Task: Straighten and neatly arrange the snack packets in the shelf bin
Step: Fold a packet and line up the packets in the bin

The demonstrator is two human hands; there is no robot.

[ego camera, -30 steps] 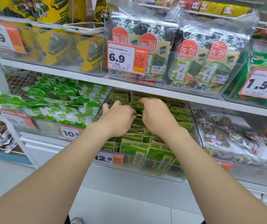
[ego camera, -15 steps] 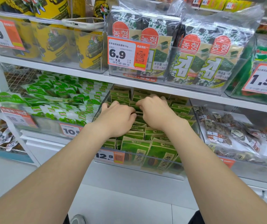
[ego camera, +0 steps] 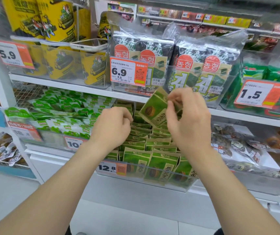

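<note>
Snack packets (ego camera: pixel 152 146) stand in rows in the clear shelf bin (ego camera: pixel 144 182). The right hand (ego camera: pixel 186 122) pinches one tilted green packet (ego camera: pixel 154 109) above its 12 o'clock end. The left hand (ego camera: pixel 112 128) curls on packet tops at 10 o'clock, grip unclear.

The right hand (ego camera: pixel 186 122) covered the raised packet (ego camera: pixel 153 110)'s right edge. The left hand (ego camera: pixel 113 128)'s fingertips were hidden among the standing packets (ego camera: pixel 141 133), their hold unclear. Its wrist hid part of a price tag (ego camera: pixel 73 144).
</note>
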